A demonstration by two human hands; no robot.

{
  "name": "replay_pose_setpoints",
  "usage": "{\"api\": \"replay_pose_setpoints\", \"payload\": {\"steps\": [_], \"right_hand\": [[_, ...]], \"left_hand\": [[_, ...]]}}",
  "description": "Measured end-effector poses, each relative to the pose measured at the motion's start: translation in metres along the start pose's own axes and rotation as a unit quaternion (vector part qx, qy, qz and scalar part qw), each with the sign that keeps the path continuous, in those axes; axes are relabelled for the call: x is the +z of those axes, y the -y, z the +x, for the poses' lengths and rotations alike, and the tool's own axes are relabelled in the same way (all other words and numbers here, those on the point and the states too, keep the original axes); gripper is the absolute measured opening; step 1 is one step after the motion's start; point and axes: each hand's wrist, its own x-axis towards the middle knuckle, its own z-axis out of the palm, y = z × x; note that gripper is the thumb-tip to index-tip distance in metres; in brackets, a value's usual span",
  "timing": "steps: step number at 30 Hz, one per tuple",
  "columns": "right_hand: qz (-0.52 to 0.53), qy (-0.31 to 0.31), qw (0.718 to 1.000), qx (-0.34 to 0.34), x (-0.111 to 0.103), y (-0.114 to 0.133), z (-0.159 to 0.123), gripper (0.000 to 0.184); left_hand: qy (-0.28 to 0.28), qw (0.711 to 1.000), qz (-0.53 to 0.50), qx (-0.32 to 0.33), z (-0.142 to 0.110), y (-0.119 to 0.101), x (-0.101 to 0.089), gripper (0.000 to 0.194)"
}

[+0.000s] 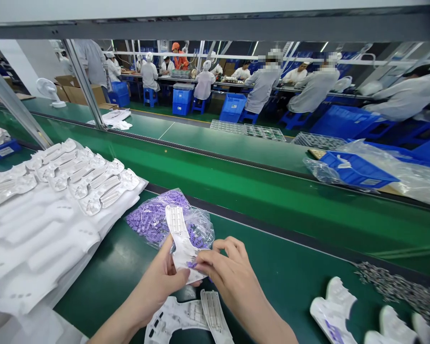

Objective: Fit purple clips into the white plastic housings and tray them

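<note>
My left hand grips a white plastic shell half, shaped like a handle, with its ribbed inner side facing me. Against the wide lower end of that shell, the fingertips of my right hand are pinched together at a small purple plastic part, partly hidden by the fingers. Just behind the shell lies a clear bag of purple parts. Below my hands, more white shell halves rest on the green work surface, partly covered by my right forearm.
Rows of white shells lie on white foam sheeting at left. At right are white shells, one with purple inside, and a pile of small dark metal parts. A green barrier runs behind; co-workers sit beyond.
</note>
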Motion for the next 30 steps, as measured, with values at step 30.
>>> {"api": "replay_pose_setpoints", "payload": {"steps": [30], "right_hand": [[0.524,0.061,0.792,0.308,0.016,-0.004,-0.003,0.035]], "left_hand": [[-0.038,0.998,0.031,0.049,0.002,0.012,0.002,0.075]]}}
